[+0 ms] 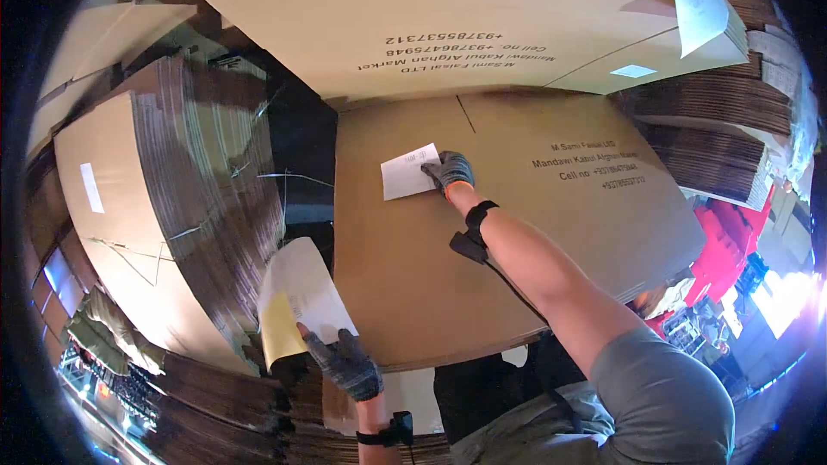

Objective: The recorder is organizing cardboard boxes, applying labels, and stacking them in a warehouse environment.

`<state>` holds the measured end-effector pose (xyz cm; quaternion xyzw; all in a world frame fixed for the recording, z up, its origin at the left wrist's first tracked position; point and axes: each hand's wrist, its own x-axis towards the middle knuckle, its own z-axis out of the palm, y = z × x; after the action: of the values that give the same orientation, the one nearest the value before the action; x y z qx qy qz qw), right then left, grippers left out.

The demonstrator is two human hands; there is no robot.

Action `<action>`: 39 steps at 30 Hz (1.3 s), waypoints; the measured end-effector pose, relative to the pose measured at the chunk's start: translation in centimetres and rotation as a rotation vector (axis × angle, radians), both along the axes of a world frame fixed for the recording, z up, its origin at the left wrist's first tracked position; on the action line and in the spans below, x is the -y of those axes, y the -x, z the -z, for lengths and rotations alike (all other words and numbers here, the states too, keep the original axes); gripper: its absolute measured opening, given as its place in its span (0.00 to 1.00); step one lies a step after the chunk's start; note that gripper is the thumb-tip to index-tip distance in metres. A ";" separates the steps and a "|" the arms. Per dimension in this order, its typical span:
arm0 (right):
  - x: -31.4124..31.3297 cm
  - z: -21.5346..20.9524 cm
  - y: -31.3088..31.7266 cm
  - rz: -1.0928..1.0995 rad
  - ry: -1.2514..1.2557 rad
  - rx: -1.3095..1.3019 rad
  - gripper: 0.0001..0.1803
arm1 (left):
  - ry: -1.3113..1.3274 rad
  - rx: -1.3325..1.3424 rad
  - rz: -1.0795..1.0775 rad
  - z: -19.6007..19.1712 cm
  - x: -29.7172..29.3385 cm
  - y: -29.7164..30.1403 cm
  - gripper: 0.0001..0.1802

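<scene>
My right hand (450, 172), in a grey glove with an orange cuff, has its fingers bunched at the right edge of a white paper label (408, 176). The label lies against the upper left part of a flat brown cardboard sheet (413, 267) with dark printing. Lower left, my gloved left hand (345, 365) grips white label sheets (303, 280) between thumb and fingers. Their left side curls over and shows yellow (282, 327). These sheets hang beside the cardboard's left edge.
Another printed cardboard stack (482, 9) rises beyond, with a small pale label (633, 71) and a hanging white sheet (692, 0). A strapped cardboard bundle (138, 198) stands at left. More stacked cardboard (706, 103) and red material (724, 241) are at right.
</scene>
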<state>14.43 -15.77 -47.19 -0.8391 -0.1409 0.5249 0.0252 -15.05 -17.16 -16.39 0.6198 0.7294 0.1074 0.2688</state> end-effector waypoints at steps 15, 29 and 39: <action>-2.3 -2.5 1.5 -0.118 0.207 0.069 0.33 | -0.008 -0.075 0.046 0.4 -0.7 0.0 0.35; -3.5 -2.8 4.3 -0.505 0.101 0.296 0.48 | 0.232 -0.002 -0.229 -0.5 -0.9 -0.3 0.35; 1.6 -2.3 -1.5 -0.634 0.024 -0.032 0.44 | 0.184 0.249 -0.323 0.2 -2.4 1.4 0.35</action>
<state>15.89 -17.39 -44.93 -0.7451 -0.3888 0.5214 -0.1473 -16.46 -14.71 -16.60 0.4497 0.7870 0.1578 0.3918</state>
